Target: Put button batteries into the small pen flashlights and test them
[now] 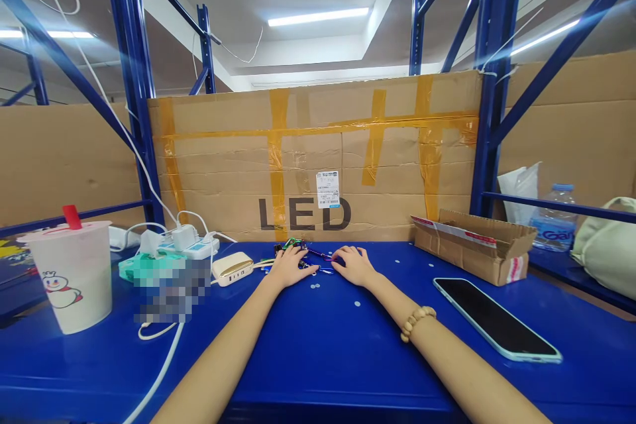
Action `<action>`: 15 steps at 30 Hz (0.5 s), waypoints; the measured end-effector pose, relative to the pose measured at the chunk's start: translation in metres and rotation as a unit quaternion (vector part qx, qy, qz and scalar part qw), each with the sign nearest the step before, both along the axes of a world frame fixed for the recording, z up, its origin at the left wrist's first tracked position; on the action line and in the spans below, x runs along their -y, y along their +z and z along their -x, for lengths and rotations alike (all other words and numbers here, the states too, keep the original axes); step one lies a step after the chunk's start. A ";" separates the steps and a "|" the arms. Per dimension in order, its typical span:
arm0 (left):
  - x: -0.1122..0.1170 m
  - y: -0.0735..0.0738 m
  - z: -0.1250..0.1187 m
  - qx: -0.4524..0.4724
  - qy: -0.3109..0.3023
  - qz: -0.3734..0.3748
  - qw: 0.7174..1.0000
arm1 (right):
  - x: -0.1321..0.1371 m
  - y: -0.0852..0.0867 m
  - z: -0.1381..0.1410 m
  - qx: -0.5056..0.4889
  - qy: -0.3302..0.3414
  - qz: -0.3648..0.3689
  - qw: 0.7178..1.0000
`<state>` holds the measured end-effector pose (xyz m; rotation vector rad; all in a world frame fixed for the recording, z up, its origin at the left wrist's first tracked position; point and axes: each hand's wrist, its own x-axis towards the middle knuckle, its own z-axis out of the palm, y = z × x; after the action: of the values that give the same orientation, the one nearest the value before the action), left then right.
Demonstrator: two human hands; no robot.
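At the far middle of the blue tabletop, my left hand (pixel 291 269) lies palm down with its thumb stretched to the right. Its fingers are apart and rest over a small cluster of shiny green and dark pieces (pixel 293 243), partly covering it. A thin purple piece (pixel 318 254) runs from this cluster to the fingertips of my right hand (pixel 356 266). That hand is curled, its fingers closed at the end of the purple piece; the contact is partly hidden. A small blue-and-silver piece (pixel 325 271) lies between the hands. The exact kind of these pieces is too small to tell.
Left stand a lidded cup (pixel 74 278), a white power strip (pixel 191 248) with cables and a cream power bank (pixel 233 268). Right are a phone (pixel 497 318) and an open cardboard box (pixel 472 245). A cardboard panel (pixel 223 165) and blue posts (pixel 489 79) bound the back.
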<state>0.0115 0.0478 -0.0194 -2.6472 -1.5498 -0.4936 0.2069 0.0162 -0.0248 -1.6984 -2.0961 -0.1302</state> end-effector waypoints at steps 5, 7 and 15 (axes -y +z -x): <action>-0.002 0.001 0.007 -0.016 0.060 -0.029 0.998 | 0.003 0.007 -0.003 -0.006 -0.035 -0.006 0.999; 0.002 0.004 0.003 -0.025 0.038 -0.079 0.996 | 0.003 0.008 -0.004 -0.006 -0.034 0.010 0.999; 0.014 0.004 -0.027 -0.036 -0.155 -0.092 0.983 | 0.000 0.005 -0.001 -0.026 -0.034 -0.021 0.999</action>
<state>0.0384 0.0336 -0.0151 -2.7347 -1.0212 -0.5166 0.2078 0.0166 -0.0196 -1.7297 -1.9847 -0.1485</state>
